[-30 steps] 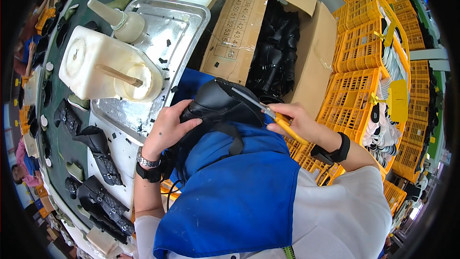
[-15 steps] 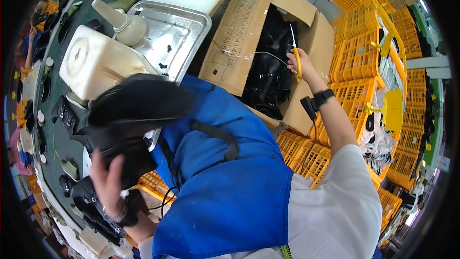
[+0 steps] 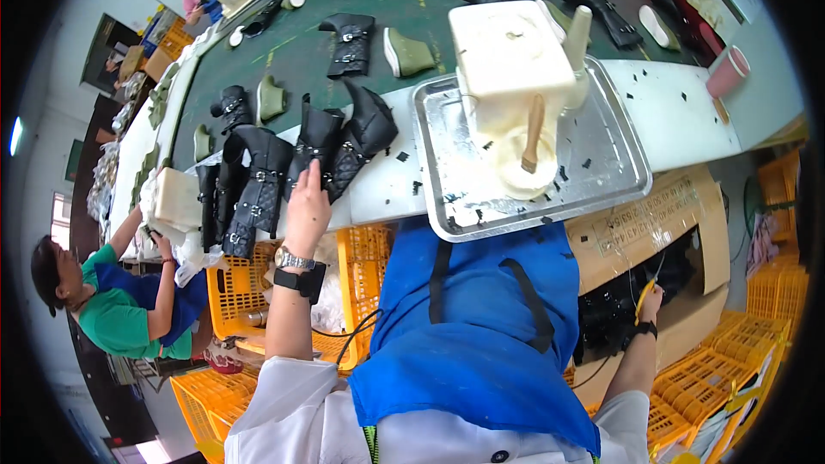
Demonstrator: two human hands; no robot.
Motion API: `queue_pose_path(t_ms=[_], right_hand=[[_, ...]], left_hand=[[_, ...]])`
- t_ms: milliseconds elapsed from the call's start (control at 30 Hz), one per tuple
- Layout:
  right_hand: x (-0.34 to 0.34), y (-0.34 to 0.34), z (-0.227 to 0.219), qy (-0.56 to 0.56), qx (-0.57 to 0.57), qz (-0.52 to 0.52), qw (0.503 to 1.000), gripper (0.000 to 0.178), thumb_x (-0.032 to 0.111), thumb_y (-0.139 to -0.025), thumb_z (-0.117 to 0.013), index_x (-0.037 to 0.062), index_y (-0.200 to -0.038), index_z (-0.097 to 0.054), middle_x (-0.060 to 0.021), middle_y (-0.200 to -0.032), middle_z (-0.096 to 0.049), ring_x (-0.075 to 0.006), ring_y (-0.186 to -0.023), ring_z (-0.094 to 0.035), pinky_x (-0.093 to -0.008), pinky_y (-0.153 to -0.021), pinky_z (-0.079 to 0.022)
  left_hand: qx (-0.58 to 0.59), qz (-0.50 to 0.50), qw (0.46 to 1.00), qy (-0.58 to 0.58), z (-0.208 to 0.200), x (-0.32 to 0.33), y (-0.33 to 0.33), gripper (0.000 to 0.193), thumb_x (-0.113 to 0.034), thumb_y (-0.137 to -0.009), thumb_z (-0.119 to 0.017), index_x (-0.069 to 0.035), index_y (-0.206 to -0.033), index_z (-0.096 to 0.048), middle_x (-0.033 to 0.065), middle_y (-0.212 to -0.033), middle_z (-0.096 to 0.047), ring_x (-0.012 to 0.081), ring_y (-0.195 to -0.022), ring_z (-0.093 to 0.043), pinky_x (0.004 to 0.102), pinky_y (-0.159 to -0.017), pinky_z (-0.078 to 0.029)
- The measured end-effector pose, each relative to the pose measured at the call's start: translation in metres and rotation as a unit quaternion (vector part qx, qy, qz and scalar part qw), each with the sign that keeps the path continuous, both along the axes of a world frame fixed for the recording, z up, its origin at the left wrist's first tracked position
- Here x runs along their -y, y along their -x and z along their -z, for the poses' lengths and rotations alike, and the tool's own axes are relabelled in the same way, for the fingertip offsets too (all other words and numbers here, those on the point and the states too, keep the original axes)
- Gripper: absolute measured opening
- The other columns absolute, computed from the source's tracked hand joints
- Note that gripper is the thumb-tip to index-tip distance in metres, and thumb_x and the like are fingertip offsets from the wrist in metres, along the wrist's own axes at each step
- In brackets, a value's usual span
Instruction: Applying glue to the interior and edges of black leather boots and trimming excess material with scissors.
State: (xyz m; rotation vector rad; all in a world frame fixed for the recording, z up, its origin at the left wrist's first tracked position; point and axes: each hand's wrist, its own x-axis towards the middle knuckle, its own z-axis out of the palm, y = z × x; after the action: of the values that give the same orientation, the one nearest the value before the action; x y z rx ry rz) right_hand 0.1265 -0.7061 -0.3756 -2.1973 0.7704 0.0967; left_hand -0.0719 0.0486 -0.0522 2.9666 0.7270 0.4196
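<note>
My left hand [image 3: 308,210] reaches to the near edge of the table, fingers stretched out over the lower part of a black boot [image 3: 317,133]. The hand is not closed round it. Another black boot [image 3: 365,131] leans just to its right, and a quilted black boot with buckled straps [image 3: 259,185] lies to its left. Low on the right, my right hand [image 3: 650,302] is closed on yellow-handled scissors [image 3: 644,297], their blades pointing away from me. Below the scissors is an open cardboard box [image 3: 640,223] with shiny black boots [image 3: 612,314] in it.
A metal tray [image 3: 612,174] holds a white container [image 3: 513,56] and a glue pot with a brush [image 3: 533,133]. Green wedge soles [image 3: 406,53] and boots stand on the green table [image 3: 296,56]. Yellow crates [image 3: 365,266] are below. A co-worker in green [image 3: 129,305] works at left.
My view has swung left toward the table. The blurred black boot beside my left hand is no longer there; that hand is now by the boots at the table edge. My right hand still holds the scissors.
</note>
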Motion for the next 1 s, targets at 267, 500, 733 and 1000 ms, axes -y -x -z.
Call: queue_pose_path(t_ms=[267, 500, 733, 1000], right_hand=[[-0.028, 0.020, -0.053, -0.098, 0.038, -0.057, 0.993, 0.054, -0.013, -0.065, -0.060, 0.0084, -0.112, -0.046, -0.0038, -0.099, -0.048, -0.0143, -0.085, -0.049, -0.0239, -0.070, -0.044], [-0.024, 0.066, -0.112, -0.062, 0.197, -0.009, 0.978, 0.056, -0.012, -0.068, -0.054, 0.0073, -0.119, -0.044, -0.0053, -0.110, -0.047, -0.0178, -0.097, -0.047, -0.0261, -0.083, -0.041], [-0.010, 0.126, -0.177, -0.001, 0.327, 0.050, 0.944, 0.062, -0.008, -0.070, -0.057, 0.0028, -0.128, -0.037, -0.0110, -0.128, -0.041, -0.0229, -0.117, -0.039, -0.0374, -0.099, -0.035], [-0.060, 0.145, -0.265, -0.302, 0.210, 0.009, 0.930, 0.046, 0.013, -0.087, -0.048, 0.0006, -0.130, -0.038, -0.0165, -0.124, -0.048, -0.0265, -0.107, -0.052, -0.0362, -0.087, -0.048]], left_hand=[[0.027, 0.039, 0.999, -0.010, -0.061, 0.060, -0.043, 0.045, -0.013, -0.073, -0.065, -0.003, -0.115, -0.052, 0.0150, -0.085, -0.063, 0.0322, -0.075, -0.061, 0.0376, -0.067, -0.049], [0.034, 0.479, 0.843, 0.243, -0.058, 0.202, -0.116, 0.045, -0.015, -0.073, -0.066, -0.003, -0.114, -0.052, 0.0172, -0.082, -0.061, 0.0340, -0.076, -0.059, 0.0402, -0.067, -0.048], [-0.116, 0.628, 0.718, 0.277, 0.000, 0.319, -0.125, 0.033, -0.018, -0.068, -0.067, -0.005, -0.097, -0.056, 0.0161, -0.072, -0.060, 0.0344, -0.073, -0.060, 0.0430, -0.061, -0.048], [0.008, 0.709, 0.637, 0.301, 0.036, 0.356, -0.133, 0.082, -0.033, -0.061, -0.075, -0.001, -0.127, -0.038, 0.0182, -0.119, -0.046, 0.0340, -0.108, -0.044, 0.0430, -0.092, -0.038]])
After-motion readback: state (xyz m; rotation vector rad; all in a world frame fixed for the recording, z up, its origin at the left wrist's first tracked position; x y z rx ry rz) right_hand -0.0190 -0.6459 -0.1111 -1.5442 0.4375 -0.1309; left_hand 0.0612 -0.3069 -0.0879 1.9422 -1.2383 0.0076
